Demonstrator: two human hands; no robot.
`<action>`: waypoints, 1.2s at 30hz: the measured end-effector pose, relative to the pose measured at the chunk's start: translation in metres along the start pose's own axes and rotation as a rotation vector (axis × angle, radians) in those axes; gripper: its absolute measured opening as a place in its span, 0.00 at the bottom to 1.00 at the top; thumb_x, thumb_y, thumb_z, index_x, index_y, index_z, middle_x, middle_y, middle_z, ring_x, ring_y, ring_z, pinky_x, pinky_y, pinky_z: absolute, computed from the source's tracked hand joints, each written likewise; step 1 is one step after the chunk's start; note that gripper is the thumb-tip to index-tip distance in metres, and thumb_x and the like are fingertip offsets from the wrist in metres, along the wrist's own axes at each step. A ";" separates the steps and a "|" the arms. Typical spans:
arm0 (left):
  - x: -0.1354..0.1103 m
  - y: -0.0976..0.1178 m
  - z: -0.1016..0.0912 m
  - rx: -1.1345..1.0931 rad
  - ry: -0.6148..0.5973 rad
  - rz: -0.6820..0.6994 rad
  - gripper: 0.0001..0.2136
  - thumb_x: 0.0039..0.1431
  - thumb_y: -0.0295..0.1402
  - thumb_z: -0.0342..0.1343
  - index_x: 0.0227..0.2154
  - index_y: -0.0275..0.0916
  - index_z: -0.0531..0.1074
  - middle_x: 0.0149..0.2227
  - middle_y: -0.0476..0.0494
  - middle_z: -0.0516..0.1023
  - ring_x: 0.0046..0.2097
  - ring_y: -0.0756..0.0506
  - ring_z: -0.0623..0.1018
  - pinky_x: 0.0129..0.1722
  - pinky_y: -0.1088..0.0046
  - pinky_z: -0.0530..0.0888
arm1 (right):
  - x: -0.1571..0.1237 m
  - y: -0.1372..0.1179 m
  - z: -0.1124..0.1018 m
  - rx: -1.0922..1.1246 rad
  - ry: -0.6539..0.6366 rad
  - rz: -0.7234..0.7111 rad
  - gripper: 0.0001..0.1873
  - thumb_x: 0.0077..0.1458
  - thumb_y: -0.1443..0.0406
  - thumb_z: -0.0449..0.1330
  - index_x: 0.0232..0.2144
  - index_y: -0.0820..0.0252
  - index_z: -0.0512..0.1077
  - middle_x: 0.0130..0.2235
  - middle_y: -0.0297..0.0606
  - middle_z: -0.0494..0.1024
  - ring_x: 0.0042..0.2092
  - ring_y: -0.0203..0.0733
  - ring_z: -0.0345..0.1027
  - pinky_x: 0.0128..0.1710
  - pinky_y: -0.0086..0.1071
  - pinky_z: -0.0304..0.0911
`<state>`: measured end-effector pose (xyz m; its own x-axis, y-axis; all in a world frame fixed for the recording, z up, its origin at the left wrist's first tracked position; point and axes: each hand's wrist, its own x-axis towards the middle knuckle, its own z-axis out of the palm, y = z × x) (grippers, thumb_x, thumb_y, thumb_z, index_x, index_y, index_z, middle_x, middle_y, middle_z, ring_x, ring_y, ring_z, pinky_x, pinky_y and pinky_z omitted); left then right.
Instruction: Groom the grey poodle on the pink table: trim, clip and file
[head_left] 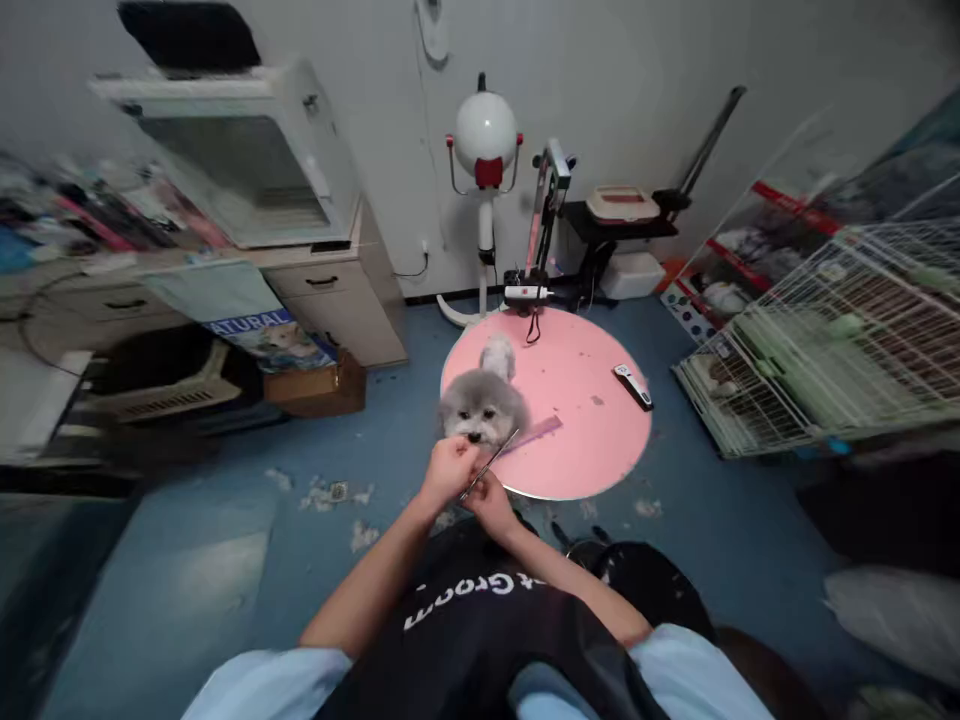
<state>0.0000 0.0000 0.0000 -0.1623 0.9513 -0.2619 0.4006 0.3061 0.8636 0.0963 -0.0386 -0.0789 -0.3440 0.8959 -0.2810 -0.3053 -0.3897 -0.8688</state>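
A fluffy grey and white dog (484, 405) is at the near left part of a round pink grooming table (585, 350), facing me. My left hand (451, 468) is closed at the dog's chin, just under its nose; its fingertips are partly hidden. Scissors (495, 458) are in my right hand (491, 503), fingers wrapped around the handles. The blades slant up and right, close in front of the dog's muzzle. Behind them on the tabletop lies a purple comb (541, 430).
Hair clippers (634, 387) lie at the table's right edge, a white bottle (526, 293) at its back. A stand dryer (486, 135) rises behind. Wire cages (840, 330) stand right, a cabinet (375, 300) left. Hair tufts (364, 535) litter the floor.
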 end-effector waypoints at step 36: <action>0.006 -0.004 0.008 -0.153 0.049 0.054 0.09 0.44 0.34 0.50 0.14 0.36 0.66 0.15 0.51 0.67 0.20 0.52 0.64 0.22 0.78 0.59 | -0.003 -0.026 -0.053 -0.360 -0.060 0.051 0.17 0.39 0.67 0.59 0.35 0.57 0.60 0.27 0.26 0.66 0.25 0.30 0.58 0.26 0.26 0.53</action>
<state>0.0045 0.0049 -0.0080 -0.1891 0.9624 -0.1952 0.2687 0.2419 0.9323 0.1521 -0.0204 -0.0771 -0.4058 0.8590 -0.3121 0.0420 -0.3237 -0.9452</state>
